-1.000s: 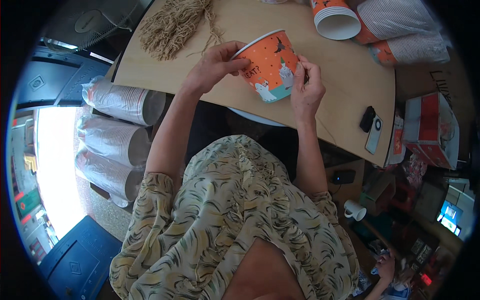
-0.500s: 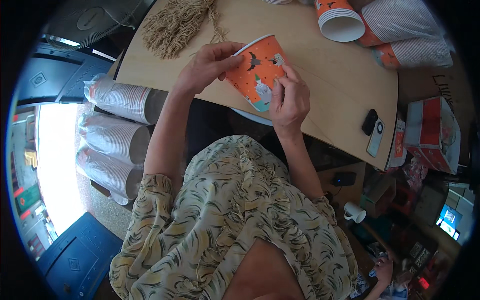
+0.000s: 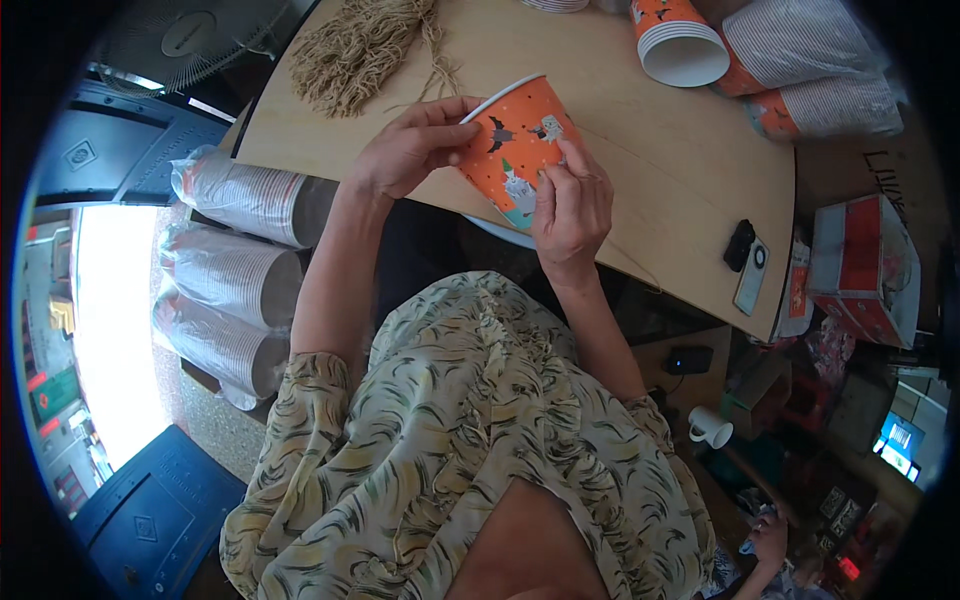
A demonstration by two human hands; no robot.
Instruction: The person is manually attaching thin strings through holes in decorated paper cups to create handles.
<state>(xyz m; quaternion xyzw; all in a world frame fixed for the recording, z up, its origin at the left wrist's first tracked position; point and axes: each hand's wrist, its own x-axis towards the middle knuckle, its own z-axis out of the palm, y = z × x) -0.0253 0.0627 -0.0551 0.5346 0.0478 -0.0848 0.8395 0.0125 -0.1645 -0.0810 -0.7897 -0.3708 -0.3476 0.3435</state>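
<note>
An orange paper cup (image 3: 510, 140) with cartoon prints and a white rim is held over the near edge of the wooden table (image 3: 640, 170), tipped with its mouth up and to the left. My left hand (image 3: 410, 148) grips its rim side. My right hand (image 3: 572, 205) holds its lower side, fingers pressed on the printed wall. A thin string runs from the cup area across the table to the right.
A bundle of tan twine (image 3: 360, 45) lies at the table's far left. A stack of orange cups (image 3: 675, 40) and wrapped cup sleeves (image 3: 810, 60) sit at the far right. Bagged cup stacks (image 3: 235, 260) lie on the floor left. A phone (image 3: 752, 275) rests near the right edge.
The cup has been turned and tipped in my hands; my right hand slid from its far right side onto the lower front of it.
</note>
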